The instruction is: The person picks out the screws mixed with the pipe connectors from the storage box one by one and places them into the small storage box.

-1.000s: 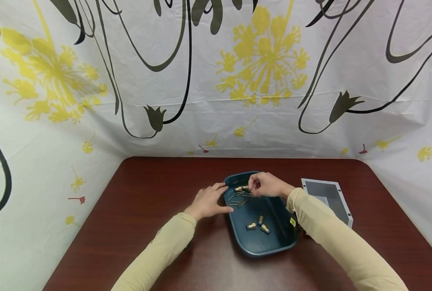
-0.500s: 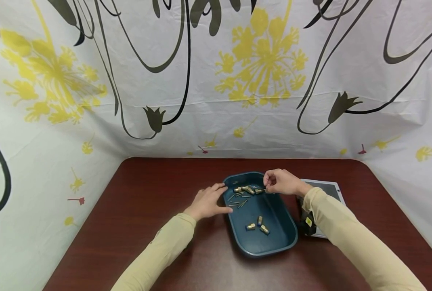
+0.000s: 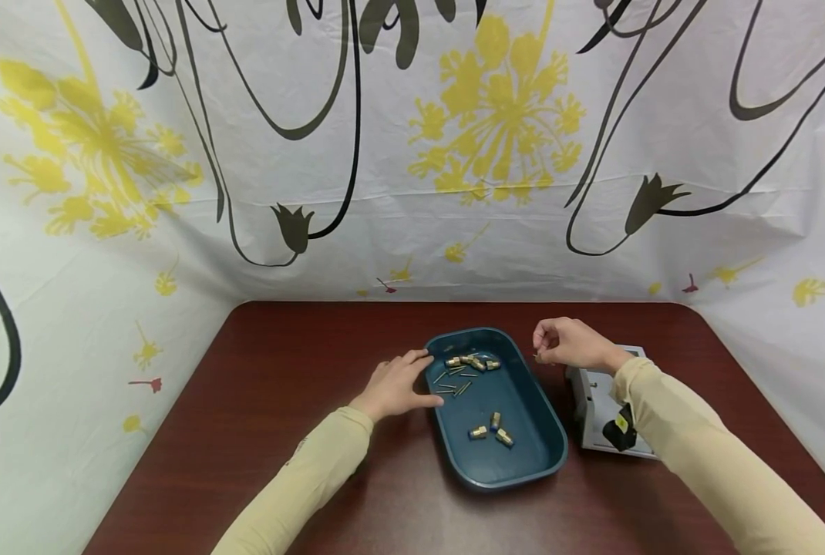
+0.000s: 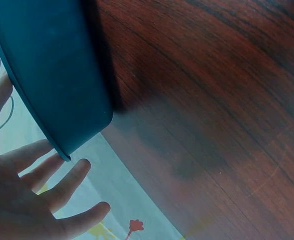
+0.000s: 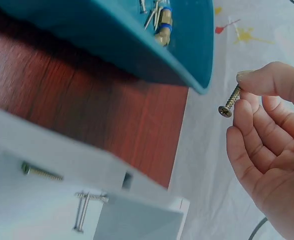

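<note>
My right hand pinches a small cross-head screw between thumb and forefinger, its head pointing down. It is held in the air past the right side of the blue tray, near the far end of a grey box. My left hand has its fingers spread, with thumb and fingertips at the tray's left rim. In the tray, several brass fittings lie in two groups, and loose screws lie by the far one. Several screws lie inside the grey box, seen in the right wrist view.
The dark red wooden table runs around the tray and box. A patterned cloth hangs behind it and along the sides. My right sleeve and a black wrist camera cover part of the box.
My right hand has moved right, out of the tray and toward the grey box, carrying the screw. The left hand has stayed at the rim.
</note>
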`<state>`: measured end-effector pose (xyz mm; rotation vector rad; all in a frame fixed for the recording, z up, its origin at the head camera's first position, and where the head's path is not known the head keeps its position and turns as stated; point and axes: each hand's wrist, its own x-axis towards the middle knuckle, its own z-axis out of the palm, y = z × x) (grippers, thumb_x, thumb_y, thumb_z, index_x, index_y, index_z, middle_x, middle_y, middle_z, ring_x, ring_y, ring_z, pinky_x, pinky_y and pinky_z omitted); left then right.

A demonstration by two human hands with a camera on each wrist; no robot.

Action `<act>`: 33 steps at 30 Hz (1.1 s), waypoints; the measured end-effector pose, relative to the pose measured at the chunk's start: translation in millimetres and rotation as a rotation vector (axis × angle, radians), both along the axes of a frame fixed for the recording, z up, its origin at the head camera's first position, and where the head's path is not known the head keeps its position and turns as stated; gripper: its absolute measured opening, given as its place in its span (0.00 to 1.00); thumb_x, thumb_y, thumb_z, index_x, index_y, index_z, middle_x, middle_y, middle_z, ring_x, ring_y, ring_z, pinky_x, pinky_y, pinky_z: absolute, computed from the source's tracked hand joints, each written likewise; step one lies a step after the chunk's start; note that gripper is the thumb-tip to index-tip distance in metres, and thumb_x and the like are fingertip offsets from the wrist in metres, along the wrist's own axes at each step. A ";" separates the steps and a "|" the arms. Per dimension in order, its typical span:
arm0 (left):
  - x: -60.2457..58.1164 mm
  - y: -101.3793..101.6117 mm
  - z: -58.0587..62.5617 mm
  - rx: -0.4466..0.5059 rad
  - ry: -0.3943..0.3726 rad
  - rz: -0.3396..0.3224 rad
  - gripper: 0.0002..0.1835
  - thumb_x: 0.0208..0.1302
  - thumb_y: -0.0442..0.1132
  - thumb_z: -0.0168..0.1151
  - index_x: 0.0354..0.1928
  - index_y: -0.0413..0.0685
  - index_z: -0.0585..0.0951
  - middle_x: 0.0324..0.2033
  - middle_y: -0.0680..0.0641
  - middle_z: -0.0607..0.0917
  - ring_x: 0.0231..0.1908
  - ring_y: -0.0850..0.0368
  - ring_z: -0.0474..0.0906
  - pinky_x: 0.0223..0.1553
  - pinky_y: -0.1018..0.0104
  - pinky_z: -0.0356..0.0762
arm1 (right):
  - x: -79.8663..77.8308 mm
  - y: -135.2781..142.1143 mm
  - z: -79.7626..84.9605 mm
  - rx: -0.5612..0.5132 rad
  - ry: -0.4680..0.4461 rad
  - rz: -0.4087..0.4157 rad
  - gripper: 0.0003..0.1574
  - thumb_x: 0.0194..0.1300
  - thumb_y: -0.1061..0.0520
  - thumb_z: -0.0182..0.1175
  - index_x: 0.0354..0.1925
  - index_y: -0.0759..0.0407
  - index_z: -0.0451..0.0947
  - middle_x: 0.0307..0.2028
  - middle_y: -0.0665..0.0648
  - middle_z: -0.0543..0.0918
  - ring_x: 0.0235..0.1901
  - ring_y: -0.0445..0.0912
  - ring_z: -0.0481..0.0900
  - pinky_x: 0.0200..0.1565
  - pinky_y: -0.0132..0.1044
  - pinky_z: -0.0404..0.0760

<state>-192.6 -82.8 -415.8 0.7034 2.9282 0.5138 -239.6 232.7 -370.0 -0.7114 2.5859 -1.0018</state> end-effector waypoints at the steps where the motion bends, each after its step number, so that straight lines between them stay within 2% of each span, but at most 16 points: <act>1: 0.0 0.0 -0.2 0.000 -0.001 0.000 0.41 0.48 0.61 0.60 0.62 0.48 0.64 0.60 0.48 0.63 0.55 0.50 0.63 0.52 0.49 0.58 | 0.3 2.2 -0.1 0.002 -0.005 -0.006 0.07 0.54 0.63 0.59 0.30 0.64 0.70 0.23 0.55 0.74 0.23 0.48 0.72 0.25 0.39 0.72; 7: -0.1 -0.6 -1.2 -0.005 -0.006 0.000 0.41 0.48 0.62 0.60 0.62 0.49 0.64 0.61 0.48 0.63 0.55 0.50 0.63 0.52 0.49 0.58 | 2.2 16.4 0.0 0.000 -0.004 -0.039 0.06 0.53 0.64 0.58 0.30 0.63 0.70 0.24 0.55 0.75 0.24 0.51 0.74 0.28 0.44 0.75; 13: 0.0 -0.9 -0.8 0.000 -0.007 -0.004 0.41 0.48 0.62 0.60 0.62 0.49 0.65 0.61 0.49 0.63 0.55 0.50 0.63 0.52 0.50 0.58 | 3.4 35.5 4.5 0.023 0.048 -0.060 0.07 0.53 0.64 0.60 0.30 0.63 0.71 0.25 0.53 0.77 0.26 0.47 0.74 0.29 0.37 0.74; 20: 0.3 -1.2 0.9 0.002 -0.009 -0.002 0.40 0.49 0.61 0.60 0.62 0.49 0.65 0.60 0.49 0.63 0.55 0.51 0.63 0.52 0.50 0.58 | 8.8 56.2 7.3 0.073 0.122 -0.096 0.06 0.52 0.66 0.60 0.29 0.61 0.71 0.23 0.52 0.75 0.25 0.44 0.71 0.27 0.35 0.70; 26: 0.3 -0.9 1.8 0.009 -0.011 0.002 0.40 0.48 0.61 0.60 0.62 0.49 0.65 0.60 0.49 0.63 0.55 0.50 0.63 0.52 0.49 0.57 | 11.9 68.6 4.3 0.072 0.100 -0.140 0.07 0.52 0.66 0.59 0.29 0.61 0.70 0.23 0.53 0.75 0.24 0.44 0.72 0.26 0.35 0.72; 33: -0.4 -0.1 1.0 0.007 -0.018 0.011 0.40 0.48 0.61 0.60 0.62 0.49 0.65 0.60 0.49 0.63 0.55 0.51 0.62 0.53 0.50 0.57 | 14.7 79.6 2.2 0.043 0.062 -0.143 0.08 0.53 0.65 0.60 0.28 0.59 0.69 0.26 0.57 0.78 0.27 0.45 0.75 0.27 0.36 0.73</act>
